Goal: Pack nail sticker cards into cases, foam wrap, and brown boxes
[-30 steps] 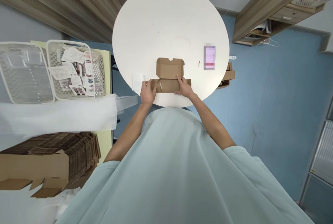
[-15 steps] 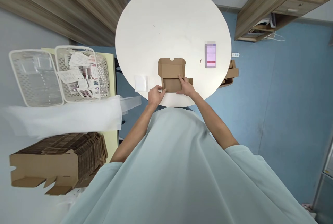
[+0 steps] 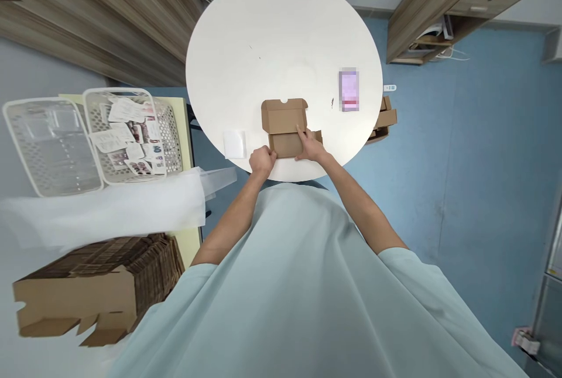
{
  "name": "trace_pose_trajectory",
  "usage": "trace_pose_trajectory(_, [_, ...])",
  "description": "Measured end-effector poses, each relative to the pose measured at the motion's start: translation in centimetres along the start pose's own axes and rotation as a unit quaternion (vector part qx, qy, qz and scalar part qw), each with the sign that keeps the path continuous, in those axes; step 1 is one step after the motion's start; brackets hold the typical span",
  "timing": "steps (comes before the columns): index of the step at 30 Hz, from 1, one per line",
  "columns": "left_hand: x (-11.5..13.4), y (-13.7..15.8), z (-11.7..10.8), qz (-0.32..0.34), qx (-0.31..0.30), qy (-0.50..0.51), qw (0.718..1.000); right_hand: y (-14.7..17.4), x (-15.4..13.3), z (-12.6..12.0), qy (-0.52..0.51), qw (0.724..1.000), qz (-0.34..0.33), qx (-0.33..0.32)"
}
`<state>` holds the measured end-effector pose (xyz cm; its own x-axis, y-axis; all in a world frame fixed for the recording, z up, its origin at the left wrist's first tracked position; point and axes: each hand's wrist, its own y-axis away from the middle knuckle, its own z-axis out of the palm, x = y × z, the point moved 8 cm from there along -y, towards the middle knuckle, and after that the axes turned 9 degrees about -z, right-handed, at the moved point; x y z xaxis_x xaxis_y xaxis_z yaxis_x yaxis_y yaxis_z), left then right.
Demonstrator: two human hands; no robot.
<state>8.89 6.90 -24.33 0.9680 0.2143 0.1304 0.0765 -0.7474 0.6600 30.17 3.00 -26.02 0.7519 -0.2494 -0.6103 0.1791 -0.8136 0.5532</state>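
Note:
A small brown cardboard box [image 3: 284, 117] lies near the front edge of the round white table [image 3: 281, 27], its lid folded back away from me. My left hand [image 3: 262, 161] is closed at the box's near left corner, thumb against the wall and the other fingers curled. On the right end, my right hand [image 3: 311, 147] grips the box with thumb and forefinger spread over its inside. A side flap [image 3: 318, 136] sticks out beyond that hand. Left of the box is a white translucent square packet [image 3: 235, 144].
A phone [image 3: 349, 90] lies on the table's right side. On the left side table stand a white basket [image 3: 169, 126] of small packets, a second basket [image 3: 52, 147], white wrapping sheets [image 3: 132, 205] and stacked flat cartons [image 3: 83, 293]. Cardboard boxes [image 3: 384, 120] sit low at right.
My left hand's fingers have curled in tighter at the box's left corner. My right hand stays on the right end. The whole view has shifted slightly.

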Motion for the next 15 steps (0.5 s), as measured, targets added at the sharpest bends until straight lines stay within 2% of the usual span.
trace_pose_trajectory(5, [0.6, -0.1, 0.1, 0.000, 0.005, -0.044, 0.999, -0.2, -0.5, 0.0, 0.005, 1.000, -0.002, 0.005])
trace_pose_trajectory(8, [0.9, -0.1, 0.2, 0.004, -0.003, -0.047, 0.999, 0.7, -0.7, -0.4, 0.005, 1.000, 0.001, 0.026])
trace_pose_trajectory(10, [1.0, 0.0, 0.2, 0.006, -0.005, -0.042, 0.999, 2.2, -0.7, -1.1, -0.003, 0.997, -0.008, 0.073])
trace_pose_trajectory(12, [1.0, 0.1, 0.1, 0.008, -0.007, -0.038, 0.999, 4.4, 0.0, -2.2, -0.012, 0.989, -0.001, 0.148])
trace_pose_trajectory(15, [1.0, 0.1, 0.1, 0.007, -0.004, -0.041, 0.999, 7.5, 2.7, -3.2, -0.008, 0.969, 0.088, 0.230])
